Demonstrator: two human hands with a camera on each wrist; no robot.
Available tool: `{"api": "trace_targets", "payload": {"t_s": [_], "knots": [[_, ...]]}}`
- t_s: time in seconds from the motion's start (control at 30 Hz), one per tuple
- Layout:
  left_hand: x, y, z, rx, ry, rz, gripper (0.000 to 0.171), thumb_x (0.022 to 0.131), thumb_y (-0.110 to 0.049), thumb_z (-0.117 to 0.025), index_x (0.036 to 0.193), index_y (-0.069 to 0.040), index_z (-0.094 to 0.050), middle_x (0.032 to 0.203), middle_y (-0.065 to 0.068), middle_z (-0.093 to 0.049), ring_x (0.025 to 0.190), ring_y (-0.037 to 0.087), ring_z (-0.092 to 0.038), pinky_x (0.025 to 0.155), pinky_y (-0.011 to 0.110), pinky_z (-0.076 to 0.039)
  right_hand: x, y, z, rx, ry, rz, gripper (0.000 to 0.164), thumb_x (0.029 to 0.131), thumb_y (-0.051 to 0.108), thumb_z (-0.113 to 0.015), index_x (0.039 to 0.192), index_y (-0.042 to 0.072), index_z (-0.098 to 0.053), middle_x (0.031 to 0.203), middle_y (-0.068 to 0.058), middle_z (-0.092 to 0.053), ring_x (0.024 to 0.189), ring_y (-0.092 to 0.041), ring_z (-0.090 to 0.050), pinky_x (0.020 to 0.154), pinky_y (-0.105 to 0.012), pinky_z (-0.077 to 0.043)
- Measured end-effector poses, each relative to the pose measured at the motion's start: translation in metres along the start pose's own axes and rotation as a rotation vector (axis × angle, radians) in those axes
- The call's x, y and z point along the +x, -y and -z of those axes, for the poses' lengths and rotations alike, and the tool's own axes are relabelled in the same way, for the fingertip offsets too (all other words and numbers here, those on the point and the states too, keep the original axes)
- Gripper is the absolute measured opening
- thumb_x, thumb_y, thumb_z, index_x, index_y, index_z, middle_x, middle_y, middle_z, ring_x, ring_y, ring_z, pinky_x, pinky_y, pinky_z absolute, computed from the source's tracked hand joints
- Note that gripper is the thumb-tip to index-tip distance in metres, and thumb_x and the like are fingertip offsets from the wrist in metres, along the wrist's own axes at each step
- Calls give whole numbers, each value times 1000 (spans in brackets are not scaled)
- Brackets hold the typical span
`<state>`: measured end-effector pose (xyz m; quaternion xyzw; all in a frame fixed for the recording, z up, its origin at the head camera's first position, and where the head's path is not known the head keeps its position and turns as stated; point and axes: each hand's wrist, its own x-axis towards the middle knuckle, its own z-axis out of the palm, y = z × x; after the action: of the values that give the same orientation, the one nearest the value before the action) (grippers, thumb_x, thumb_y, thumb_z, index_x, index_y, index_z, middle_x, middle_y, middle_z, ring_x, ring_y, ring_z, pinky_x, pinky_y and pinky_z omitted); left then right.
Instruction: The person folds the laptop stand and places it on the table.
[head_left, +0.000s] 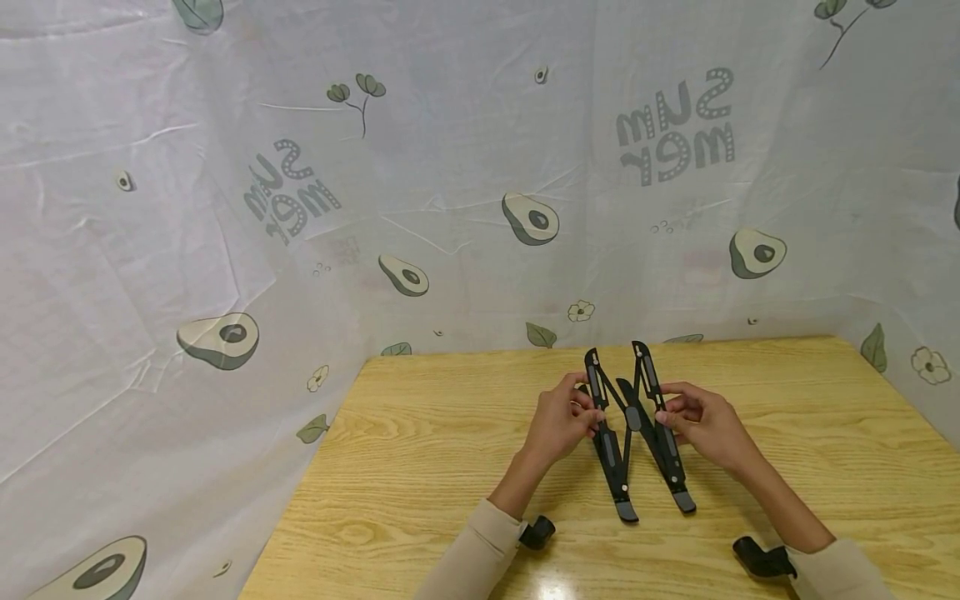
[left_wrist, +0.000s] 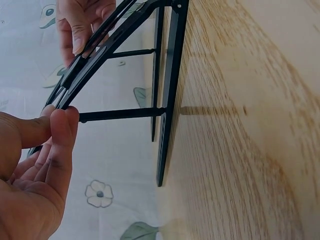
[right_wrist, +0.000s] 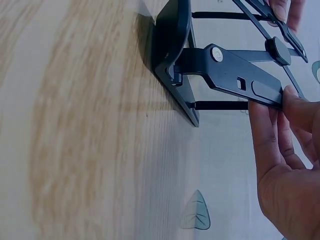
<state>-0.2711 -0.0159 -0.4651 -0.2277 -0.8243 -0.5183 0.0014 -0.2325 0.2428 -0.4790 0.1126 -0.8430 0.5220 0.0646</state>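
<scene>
Folding stand point(head_left: 633, 418), black, spread, standing on wooden bench point(head_left: 420, 467); lower frame, right of centre. Left hand point(head_left: 557, 423) pinches its left rail point(head_left: 611, 450); right hand point(head_left: 708, 427) pinches its right rail point(head_left: 670, 437).

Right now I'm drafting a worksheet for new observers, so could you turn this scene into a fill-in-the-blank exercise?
1. The left hand and the right hand both hold a folding stand, mostly ____ in colour.
2. Below it, the tabletop has a ____-grain pattern.
3. The halved fruits printed on the backdrop are ____.
4. The backdrop's large backward lettering spells ____.

Missing words: black; wood; avocados; summer.
</scene>
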Motion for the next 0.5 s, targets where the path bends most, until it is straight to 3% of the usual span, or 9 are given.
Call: {"api": "trace_targets", "payload": {"t_s": [0.1, 0.27, 0.5], "knots": [[0, 0, 0, 0, 0, -7, 56, 100, 2, -72, 152, -5, -53, 97, 12, -74, 76, 13, -78, 63, 27, -65, 0, -2, -1, -11, -5, -1, 48, 103, 5, -71, 147, -7, -56, 107, -20, -69, 86, -2, -74, 68, -33, -66], [-1, -1, -1, -12, 5, -14, 57, 100, 2, -72, 153, -4, -52, 97, 12, -74, 75, 9, -76, 66, 36, -67, 1, -3, -2, -9, -5, -1, 49, 103, 5, -72, 147, -6, -56, 108, -19, -69, 85, -1, -74, 68, -33, -66], [0, -3, -4, -11, 3, -19, 56, 100, 2, -72, 152, -4, -53, 98, 12, -75, 74, 7, -76, 65, 32, -66, 0, 0, -4, 17, 12, -4, 49, 104, 5, -71, 148, -7, -55, 108, -20, -68, 84, -3, -73, 68, -34, -66]]}}
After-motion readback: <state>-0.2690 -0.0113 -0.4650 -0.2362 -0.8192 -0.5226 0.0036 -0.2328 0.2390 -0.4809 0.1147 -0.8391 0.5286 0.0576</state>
